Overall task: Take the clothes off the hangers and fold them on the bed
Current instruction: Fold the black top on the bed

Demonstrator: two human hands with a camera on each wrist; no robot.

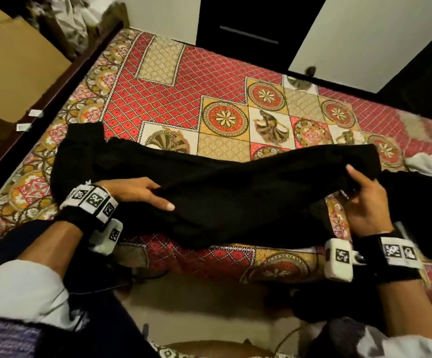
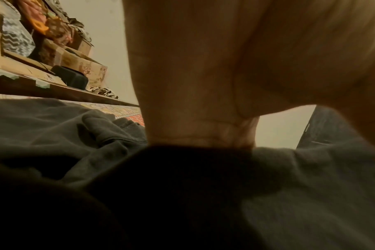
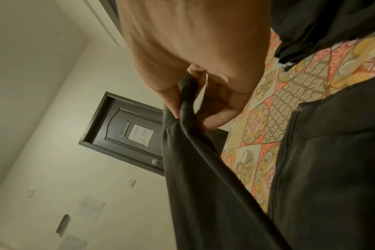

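A long black garment (image 1: 235, 182) lies stretched across the patterned bed (image 1: 173, 94), its left end bunched on the sheet. My left hand (image 1: 158, 196) grips a fold near the garment's left part, thumb on top and fingers tucked under the cloth. In the left wrist view the left hand (image 2: 193, 84) sinks into the dark cloth (image 2: 310, 186). My right hand (image 1: 356, 182) holds the right end lifted off the bed. In the right wrist view, the right hand (image 3: 212, 111) pinches an edge of the garment (image 3: 203, 186) between thumb and fingers. No hanger is in view.
A second black garment (image 1: 421, 202), with a zip (image 3: 289, 135), lies on the bed at the right, with a white cloth (image 1: 429, 164) behind it. Cardboard boxes (image 1: 16, 68) stand past the bed's left edge. A dark door (image 1: 256, 29) is behind the bed.
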